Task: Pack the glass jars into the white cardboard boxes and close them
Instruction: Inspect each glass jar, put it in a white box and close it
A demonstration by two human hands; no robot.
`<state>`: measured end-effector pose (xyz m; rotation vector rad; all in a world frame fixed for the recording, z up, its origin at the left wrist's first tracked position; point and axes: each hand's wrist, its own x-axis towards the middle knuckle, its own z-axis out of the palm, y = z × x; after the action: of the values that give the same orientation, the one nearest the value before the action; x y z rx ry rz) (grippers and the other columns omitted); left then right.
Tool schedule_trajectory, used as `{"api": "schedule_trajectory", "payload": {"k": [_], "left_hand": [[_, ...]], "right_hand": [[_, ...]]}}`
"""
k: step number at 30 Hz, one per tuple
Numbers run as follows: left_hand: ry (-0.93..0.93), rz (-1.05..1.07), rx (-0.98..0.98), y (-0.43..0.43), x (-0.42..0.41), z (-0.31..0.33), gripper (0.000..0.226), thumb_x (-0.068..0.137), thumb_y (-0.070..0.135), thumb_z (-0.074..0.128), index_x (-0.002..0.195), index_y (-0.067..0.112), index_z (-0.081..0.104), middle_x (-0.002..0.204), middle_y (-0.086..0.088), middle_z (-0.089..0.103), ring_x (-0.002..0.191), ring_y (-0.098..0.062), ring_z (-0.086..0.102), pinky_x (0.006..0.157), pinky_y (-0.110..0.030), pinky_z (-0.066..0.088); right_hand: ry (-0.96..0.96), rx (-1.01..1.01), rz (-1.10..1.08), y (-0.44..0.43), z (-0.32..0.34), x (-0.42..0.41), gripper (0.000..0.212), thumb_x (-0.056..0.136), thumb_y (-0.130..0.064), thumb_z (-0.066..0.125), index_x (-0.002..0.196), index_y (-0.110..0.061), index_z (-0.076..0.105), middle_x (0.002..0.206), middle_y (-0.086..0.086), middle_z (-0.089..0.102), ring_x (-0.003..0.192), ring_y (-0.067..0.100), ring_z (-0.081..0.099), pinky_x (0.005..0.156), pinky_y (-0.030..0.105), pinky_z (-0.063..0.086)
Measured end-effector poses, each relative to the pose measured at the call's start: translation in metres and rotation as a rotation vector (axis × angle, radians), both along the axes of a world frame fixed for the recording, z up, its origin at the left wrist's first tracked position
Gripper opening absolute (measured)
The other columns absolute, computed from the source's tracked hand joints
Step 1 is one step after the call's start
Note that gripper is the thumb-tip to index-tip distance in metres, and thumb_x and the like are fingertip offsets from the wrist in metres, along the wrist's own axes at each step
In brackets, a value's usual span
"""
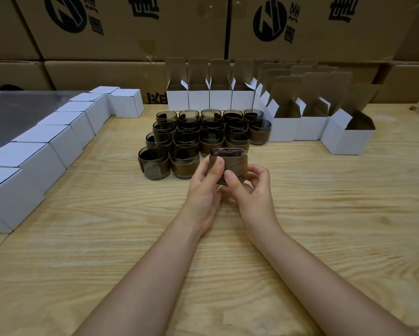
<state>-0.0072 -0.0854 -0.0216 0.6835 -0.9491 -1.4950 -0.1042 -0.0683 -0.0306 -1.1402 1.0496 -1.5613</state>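
A dark glass jar with a brown sleeve [229,163] is held just above the wooden table [324,214], in front of a cluster of similar jars [198,134]. The left hand [203,187] and right hand [249,187] both curl around it, thumbs pressing its near face. Open white boxes [286,128] stand behind and to the right; closed white boxes [65,132] line the left. The smooth glass could slip from the sleeve, or the held jar could knock its neighbours.

Packing warehouse: stacked printed shipping cartons [130,27] behind a wooden worktable [324,214] of boxes.
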Motion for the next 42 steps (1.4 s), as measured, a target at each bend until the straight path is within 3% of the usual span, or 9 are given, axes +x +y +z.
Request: {"api": "schedule_trajectory", "payload": {"k": [2, 6, 10, 13, 21, 24, 28, 36, 42], "left_hand": [[0.014, 0.000, -0.001, 0.000, 0.000, 0.000, 0.098, 0.060, 0.058, 0.083, 0.131, 0.001, 0.047, 0.118, -0.015, 0.062, 0.105, -0.027, 0.061, 0.088, -0.036, 0.050], [0.012, 0.008, 0.019, -0.005, 0.002, -0.005, 0.076, 0.080, 0.061, 0.046, 0.136, 0.009, 0.046, 0.129, -0.015, 0.061, 0.125, -0.033, 0.054, 0.108, -0.049, 0.038], [0.032, -0.021, 0.067, -0.009, 0.005, -0.007, 0.072, 0.080, 0.065, 0.039, 0.141, 0.027, 0.043, 0.123, -0.006, 0.067, 0.114, -0.023, 0.062, 0.102, -0.041, 0.044], [-0.017, -0.053, 0.062, -0.008, 0.005, -0.006, 0.063, 0.085, 0.061, 0.039, 0.131, 0.020, 0.056, 0.116, -0.007, 0.069, 0.106, -0.019, 0.064, 0.093, -0.033, 0.047], [-0.059, -0.057, 0.015, -0.008, 0.005, -0.007, 0.059, 0.082, 0.049, 0.052, 0.124, 0.007, 0.060, 0.113, -0.011, 0.067, 0.100, -0.018, 0.064, 0.084, -0.028, 0.051], [-0.032, -0.050, 0.015, -0.009, 0.005, -0.008, 0.047, 0.081, 0.047, 0.054, 0.114, 0.014, 0.064, 0.107, -0.005, 0.068, 0.095, -0.014, 0.063, 0.078, -0.028, 0.046], [0.011, -0.070, -0.029, -0.008, 0.005, -0.010, 0.033, 0.085, 0.038, 0.054, 0.108, 0.018, 0.065, 0.105, -0.003, 0.069, 0.095, -0.015, 0.062, 0.079, -0.031, 0.044], [0.161, -0.137, 0.078, -0.009, 0.004, -0.008, 0.049, 0.090, 0.039, 0.044, 0.132, 0.015, 0.053, 0.125, -0.014, 0.063, 0.115, -0.029, 0.057, 0.104, -0.045, 0.040], [0.232, -0.202, 0.143, -0.013, 0.003, -0.012, 0.045, 0.098, 0.041, 0.033, 0.140, 0.031, 0.045, 0.129, -0.007, 0.063, 0.113, -0.026, 0.063, 0.110, -0.051, 0.036]], "right_hand": [[-0.030, 0.006, -0.002, -0.001, 0.000, -0.001, 0.051, 0.061, -0.044, 0.073, 0.103, -0.027, 0.048, 0.108, 0.004, 0.060, 0.085, 0.006, 0.067, 0.078, 0.027, 0.055], [-0.256, 0.100, 0.052, -0.001, 0.004, -0.001, 0.058, 0.068, -0.040, 0.070, 0.114, -0.010, 0.051, 0.112, 0.016, 0.066, 0.100, 0.022, 0.068, 0.086, 0.031, 0.055], [-0.375, 0.147, 0.070, -0.003, 0.008, -0.002, 0.040, 0.091, -0.027, 0.058, 0.120, -0.001, 0.052, 0.099, 0.012, 0.071, 0.089, 0.021, 0.069, 0.084, 0.030, 0.056], [-0.401, 0.182, 0.105, -0.003, 0.008, -0.002, 0.033, 0.097, -0.027, 0.051, 0.115, 0.000, 0.057, 0.101, 0.019, 0.069, 0.088, 0.023, 0.067, 0.082, 0.031, 0.057], [-0.252, 0.179, 0.100, -0.005, 0.003, -0.003, 0.032, 0.098, -0.037, 0.045, 0.103, -0.013, 0.065, 0.089, 0.003, 0.073, 0.082, 0.015, 0.067, 0.077, 0.032, 0.055], [-0.249, 0.149, 0.031, -0.005, 0.004, -0.003, 0.029, 0.092, -0.035, 0.055, 0.110, -0.012, 0.057, 0.102, 0.010, 0.069, 0.084, 0.019, 0.067, 0.074, 0.033, 0.056], [-0.184, 0.052, 0.036, -0.001, 0.009, -0.004, 0.054, 0.072, -0.044, 0.063, 0.119, -0.020, 0.053, 0.118, 0.014, 0.063, 0.097, 0.020, 0.067, 0.077, 0.033, 0.055], [-0.122, 0.038, 0.061, -0.003, 0.005, -0.008, 0.038, 0.091, -0.016, 0.060, 0.128, -0.018, 0.052, 0.126, 0.015, 0.058, 0.110, 0.023, 0.064, 0.096, 0.041, 0.051], [0.110, -0.071, 0.036, -0.006, 0.004, -0.014, 0.038, 0.082, -0.030, 0.061, 0.119, -0.035, 0.054, 0.121, -0.003, 0.063, 0.117, 0.009, 0.057, 0.100, 0.032, 0.046]]}}
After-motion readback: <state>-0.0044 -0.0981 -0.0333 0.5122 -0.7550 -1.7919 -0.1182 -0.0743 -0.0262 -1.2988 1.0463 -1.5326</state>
